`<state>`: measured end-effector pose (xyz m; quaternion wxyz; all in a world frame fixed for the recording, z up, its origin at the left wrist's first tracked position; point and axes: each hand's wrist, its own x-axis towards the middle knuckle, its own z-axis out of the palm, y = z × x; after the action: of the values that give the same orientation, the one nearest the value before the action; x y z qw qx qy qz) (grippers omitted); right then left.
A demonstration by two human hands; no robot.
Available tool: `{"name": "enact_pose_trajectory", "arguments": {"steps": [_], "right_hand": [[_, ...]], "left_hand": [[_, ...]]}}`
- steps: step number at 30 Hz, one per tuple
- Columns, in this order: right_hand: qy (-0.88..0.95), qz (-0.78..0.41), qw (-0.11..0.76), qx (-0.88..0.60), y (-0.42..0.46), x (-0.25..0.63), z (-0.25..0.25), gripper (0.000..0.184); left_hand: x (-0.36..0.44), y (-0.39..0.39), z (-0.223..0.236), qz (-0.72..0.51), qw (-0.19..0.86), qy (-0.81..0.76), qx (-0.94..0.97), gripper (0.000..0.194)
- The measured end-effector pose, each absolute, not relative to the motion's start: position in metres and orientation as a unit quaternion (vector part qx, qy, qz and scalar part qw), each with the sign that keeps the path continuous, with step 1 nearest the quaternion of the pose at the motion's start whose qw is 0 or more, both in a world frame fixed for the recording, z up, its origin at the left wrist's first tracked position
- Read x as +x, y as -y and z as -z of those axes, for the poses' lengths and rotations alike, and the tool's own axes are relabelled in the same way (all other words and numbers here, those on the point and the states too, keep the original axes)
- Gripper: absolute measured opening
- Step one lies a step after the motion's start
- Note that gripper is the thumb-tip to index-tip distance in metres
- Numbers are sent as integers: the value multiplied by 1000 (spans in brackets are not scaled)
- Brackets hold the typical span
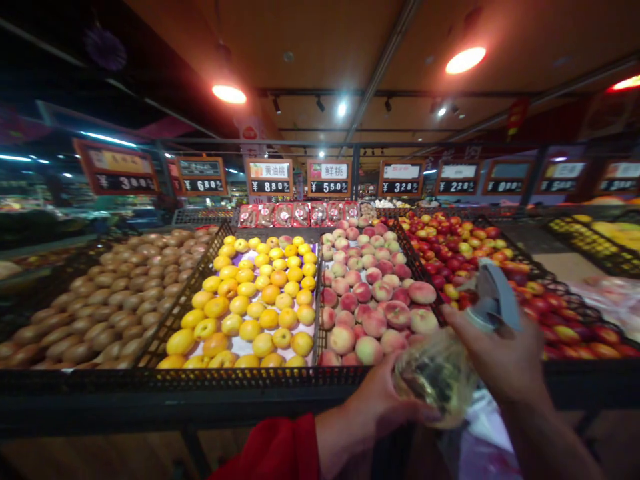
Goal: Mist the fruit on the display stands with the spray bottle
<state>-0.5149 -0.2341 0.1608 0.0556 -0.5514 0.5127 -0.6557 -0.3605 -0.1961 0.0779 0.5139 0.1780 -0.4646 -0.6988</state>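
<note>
**Wrapped bundle [443, 377] was held up beside a gray tool [503, 290]**

A long display surface [150, 403] ran across the view, bearing black baskets [240, 379] of brown fruit [115, 293], yellow fruit [255, 310], peaches [375, 317] and red fruit [450, 257]. The baskets were well filled, though pale lining showed between the yellow fruit.

The work looked partway along. The bundle appeared wrapped in clear, yellowish film with something dark inside, so the wrapping seemed largely done. It had not been set down: it was held in front of the peaches, at the near edge of the surface. Blur hid whether the film was sealed, so what was left could not be told.

Both arms reached in from below. The left forearm, in a red sleeve [280, 450], slanted up to the right; the right forearm [550, 433], bare, slanted up to the left.

Both hands were full. The left hand [377, 397] cupped the bundle's left side, fingers curled under its lower edge. The right hand [507, 363] closed around the gray tool, which pointed upward, its thumb side turned toward the peaches. Whether the right hand also touched the bundle could not be told.
</note>
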Motion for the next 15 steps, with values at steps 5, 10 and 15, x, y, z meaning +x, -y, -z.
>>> {"name": "enact_pose_trajectory", "arguments": {"steps": [5, 10, 15], "right_hand": [[-544, 633, 80, -545, 216, -516, -122, 62], [-489, 604, 114, -619, 196, -485, -99, 56], [-411, 548, 62, -726, 171, -443, -76, 45]], "left_hand": [[-367, 181, -40, 731, 499, 431, 176, 78], [-352, 165, -13, 749, 471, 445, 137, 83], [-316, 143, 15, 741, 446, 462, 196, 91]]}}
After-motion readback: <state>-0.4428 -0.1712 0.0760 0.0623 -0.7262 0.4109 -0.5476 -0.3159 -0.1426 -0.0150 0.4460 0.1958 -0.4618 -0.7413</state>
